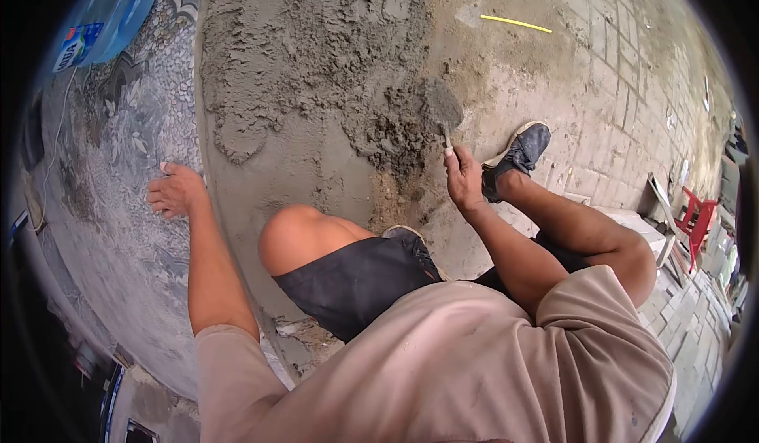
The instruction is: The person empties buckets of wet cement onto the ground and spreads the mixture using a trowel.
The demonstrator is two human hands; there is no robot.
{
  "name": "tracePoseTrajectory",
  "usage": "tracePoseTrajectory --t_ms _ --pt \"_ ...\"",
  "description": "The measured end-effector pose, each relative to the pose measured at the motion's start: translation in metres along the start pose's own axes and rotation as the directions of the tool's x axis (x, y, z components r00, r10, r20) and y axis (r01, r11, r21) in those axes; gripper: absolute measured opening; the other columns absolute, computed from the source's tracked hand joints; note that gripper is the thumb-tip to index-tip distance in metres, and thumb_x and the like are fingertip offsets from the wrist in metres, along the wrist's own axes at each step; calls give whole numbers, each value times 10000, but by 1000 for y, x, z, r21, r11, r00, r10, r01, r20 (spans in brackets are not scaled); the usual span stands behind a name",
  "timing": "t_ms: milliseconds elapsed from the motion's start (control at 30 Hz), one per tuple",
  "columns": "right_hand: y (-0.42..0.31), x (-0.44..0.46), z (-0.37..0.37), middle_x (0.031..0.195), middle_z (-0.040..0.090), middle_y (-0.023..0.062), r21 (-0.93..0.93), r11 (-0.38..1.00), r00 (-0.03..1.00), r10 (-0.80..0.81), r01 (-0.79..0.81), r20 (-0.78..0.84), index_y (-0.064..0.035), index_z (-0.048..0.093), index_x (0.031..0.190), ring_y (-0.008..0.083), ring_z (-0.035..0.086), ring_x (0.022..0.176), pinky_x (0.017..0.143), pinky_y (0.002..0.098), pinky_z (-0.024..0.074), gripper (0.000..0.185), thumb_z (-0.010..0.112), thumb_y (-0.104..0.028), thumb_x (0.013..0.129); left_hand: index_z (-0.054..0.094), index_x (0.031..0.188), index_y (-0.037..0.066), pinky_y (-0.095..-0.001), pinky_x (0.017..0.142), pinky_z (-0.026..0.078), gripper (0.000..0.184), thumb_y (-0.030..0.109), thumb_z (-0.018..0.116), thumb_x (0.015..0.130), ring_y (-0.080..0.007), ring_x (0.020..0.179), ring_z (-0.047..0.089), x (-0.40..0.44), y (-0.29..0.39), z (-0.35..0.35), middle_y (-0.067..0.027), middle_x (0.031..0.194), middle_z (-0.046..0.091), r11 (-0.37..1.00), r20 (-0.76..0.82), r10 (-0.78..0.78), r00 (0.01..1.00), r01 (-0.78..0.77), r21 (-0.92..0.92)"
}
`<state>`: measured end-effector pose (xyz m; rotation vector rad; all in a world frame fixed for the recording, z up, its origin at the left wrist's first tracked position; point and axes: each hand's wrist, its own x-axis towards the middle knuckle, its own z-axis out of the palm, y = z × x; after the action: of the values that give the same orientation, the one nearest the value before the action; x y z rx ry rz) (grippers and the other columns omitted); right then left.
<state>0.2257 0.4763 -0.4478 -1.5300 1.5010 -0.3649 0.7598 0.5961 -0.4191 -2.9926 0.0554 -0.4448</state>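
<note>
My right hand [464, 179] is closed around the handle of a trowel [441, 107]. Grey mortar coats the trowel's blade, which is over the right edge of a rough patch of wet mortar [292, 55]. Below that patch, a smoother grey strip [308, 170] runs toward my bent knee. At the left, my left hand [177, 190] is over the pebble-patterned tiled surface [142, 229], with its fingers apart and nothing in them. Whether it touches the tiles I cannot tell.
A large blue plastic bottle [118, 16] lies at the upper left. On the ground at the upper right is a yellow strip [515, 24]. My shoe [528, 149] stands right of the trowel. A red chair [696, 220] is at the far right, near paving bricks [688, 316].
</note>
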Motion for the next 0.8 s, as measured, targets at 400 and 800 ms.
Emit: tracePoseTrajectory --t_ms 400,800 --pt "15 -80 72 765 654 296 -400 913 863 139 78 486 4 526 955 495 646 727 663 566 503 466 369 -418 1073 506 1225 -40 -559 953 382 626 526 457 963 -374 1191 443 3 -1 5 -207 1245 471 1000 -3 -5 1000 5 -14" --pt "-73 -30 68 746 652 219 -423 813 706 21 400 708 -22 566 1019 424 686 793 734 506 559 459 419 -455 1061 491 1250 -13 -560 974 358 555 472 476 979 -361 1191 426 -2 3 -7 -190 1244 466 999 20 -20 1000 21 -49"
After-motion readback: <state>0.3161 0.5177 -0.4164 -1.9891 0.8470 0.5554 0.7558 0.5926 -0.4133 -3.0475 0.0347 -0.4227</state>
